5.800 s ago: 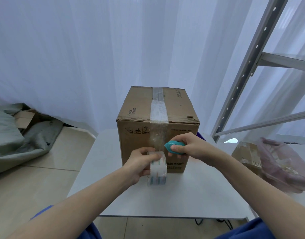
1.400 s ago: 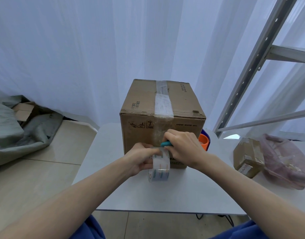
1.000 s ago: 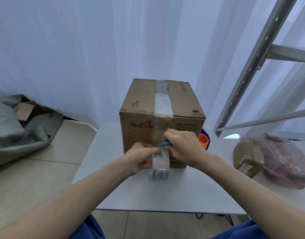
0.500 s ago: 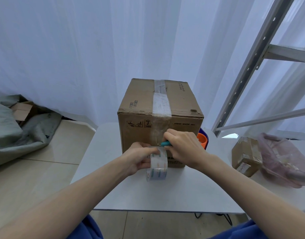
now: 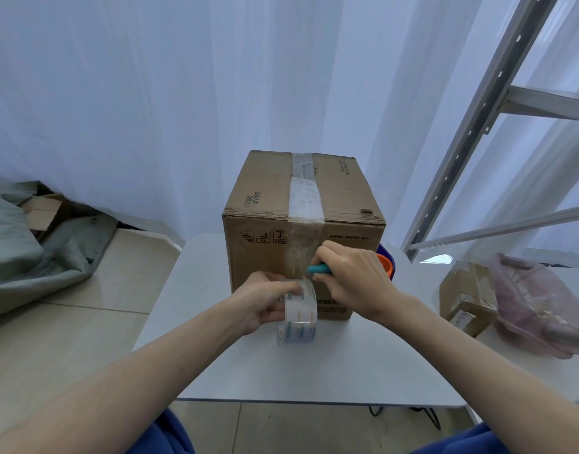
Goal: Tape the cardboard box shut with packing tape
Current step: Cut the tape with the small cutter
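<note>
— Sitting square on the white desk (image 5: 330,371) in the head view is the cardboard box (image 5: 265,253): brown, corrugated, creased along its top front edge, small printed symbols on the front face. What runs over it?

— A strip of clear packing tape (image 5: 304,198), glossy and wrinkled, along the top seam and down over the box's front face. In front of the box the left hand (image 5: 265,303) is closed around the tape roll (image 5: 299,312), a clear ring with green and orange marks, standing on edge just above the desk.

— And the right hand (image 5: 353,276)?

— Curled shut on a small teal cutter (image 5: 317,269), its tip against the tape on the box's front face. Most of the cutter is hidden under the fingers, so its shape is hard to read.

— Anything behind the box?

— An orange and blue object (image 5: 385,262) peeks out at its right corner; too little shows to name it. Right of the box lie a small taped carton (image 5: 468,296) and a crumpled pink plastic bag (image 5: 543,306), contents blurred. Left of the box, on the tiled floor (image 5: 85,322), a grey cloth (image 5: 26,244) covers cardboard scraps.
</note>
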